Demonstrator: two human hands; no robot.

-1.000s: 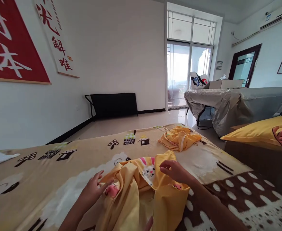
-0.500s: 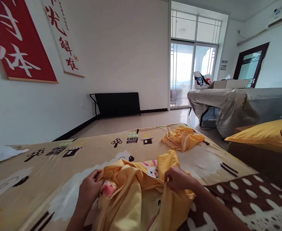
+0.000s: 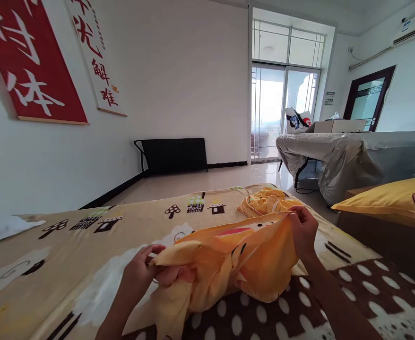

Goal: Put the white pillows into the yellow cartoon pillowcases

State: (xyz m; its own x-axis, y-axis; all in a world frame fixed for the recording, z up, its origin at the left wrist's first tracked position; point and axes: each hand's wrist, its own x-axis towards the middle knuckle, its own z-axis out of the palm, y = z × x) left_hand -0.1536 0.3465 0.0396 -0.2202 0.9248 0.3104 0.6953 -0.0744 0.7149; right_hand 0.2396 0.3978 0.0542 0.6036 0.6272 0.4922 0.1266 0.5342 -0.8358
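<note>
A yellow, face-printed fabric piece (image 3: 214, 269) was stretched over the beige-and-brown patterned blanket (image 3: 136, 229), in from its far edge, pinched at either end by the left hand (image 3: 140, 271) and right hand (image 3: 305, 231). Crumpled yellow-orange cloth (image 3: 262, 200) lay by the blanket's far right corner.

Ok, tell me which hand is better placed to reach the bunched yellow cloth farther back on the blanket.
Probably the right hand: it appears nearer the bunched yellow cloth than the left hand does. Both hands hold the stretched yellow fabric, so the right would need to let go.
</note>
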